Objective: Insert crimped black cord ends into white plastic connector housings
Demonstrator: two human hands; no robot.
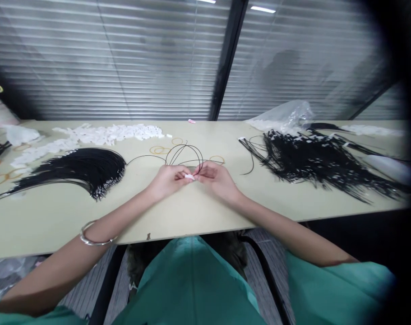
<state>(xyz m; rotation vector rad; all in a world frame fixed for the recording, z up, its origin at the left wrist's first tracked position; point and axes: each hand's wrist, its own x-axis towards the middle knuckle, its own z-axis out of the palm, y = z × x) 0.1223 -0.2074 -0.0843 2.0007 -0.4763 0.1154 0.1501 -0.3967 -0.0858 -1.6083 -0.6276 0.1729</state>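
My left hand and my right hand meet over the middle of the table, fingertips pinched. Between them is a small white piece, gripped by the left fingers and touched by the right. Thin black cords loop up behind both hands and pass into the right hand's fingers. One strand runs left toward a bundle of black cords with shiny ends. What exactly the right fingertips pinch is partly hidden; the cord loops enter there. To the right lies a heap of black cords with white pieces.
Many small white pieces are spread along the back left of the table. Yellow rubber bands lie behind my hands. A clear plastic bag stands at the back right, before window blinds.
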